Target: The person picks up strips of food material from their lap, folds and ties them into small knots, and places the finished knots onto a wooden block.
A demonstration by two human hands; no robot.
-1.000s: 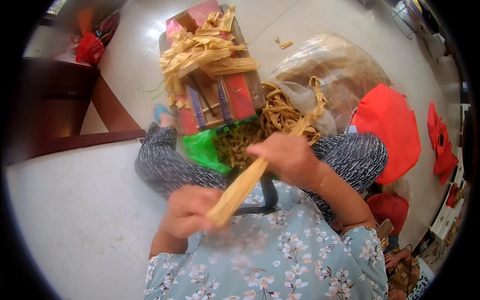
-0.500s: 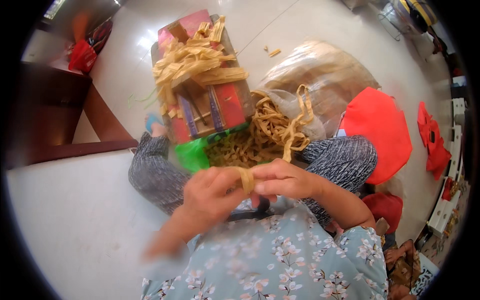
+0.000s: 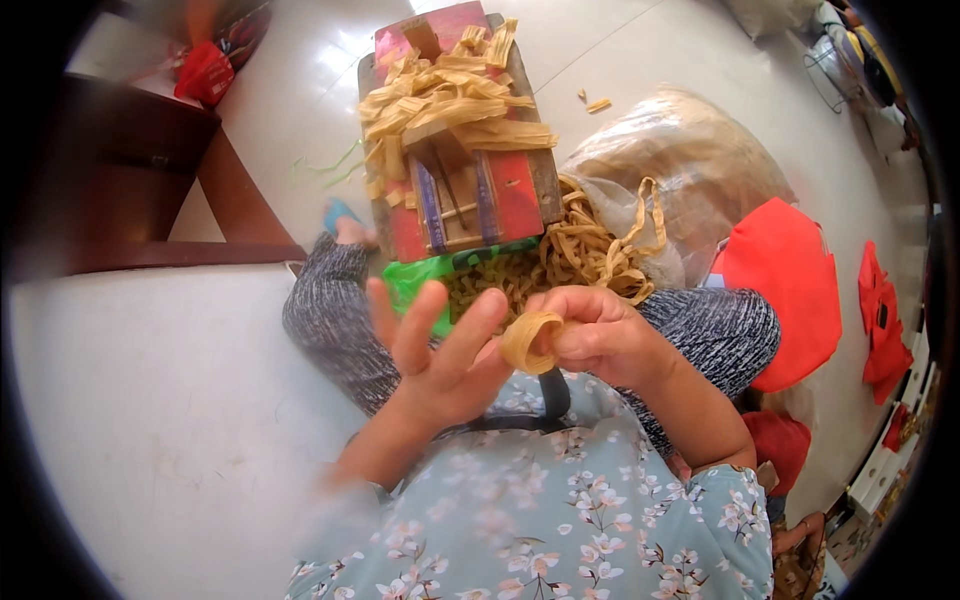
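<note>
My right hand [image 3: 615, 345] pinches a curled yellow strip [image 3: 522, 352], wound into a ring. My left hand [image 3: 440, 370] is just left of it, fingers spread, its thumb close to the ring. Beyond both hands is a wooden board [image 3: 515, 195] with a red surface, purple rails and a slot block, with flat yellow strips [image 3: 455, 105] heaped over its far part. Below the board, a green plastic bag [image 3: 405, 280] and tangled folded strips [image 3: 590, 245] lie between my bent legs.
A large clear plastic sack [image 3: 680, 145] and red bags [image 3: 775, 300] lie at the right. A dark wooden cabinet [image 3: 140, 160] stands at upper left, above a white surface [image 3: 150, 400]. Another person's arm [image 3: 800, 535] shows at lower right.
The long strip held across both hands is now curled into a ring in my right hand. My left hand has let go and spread its fingers.
</note>
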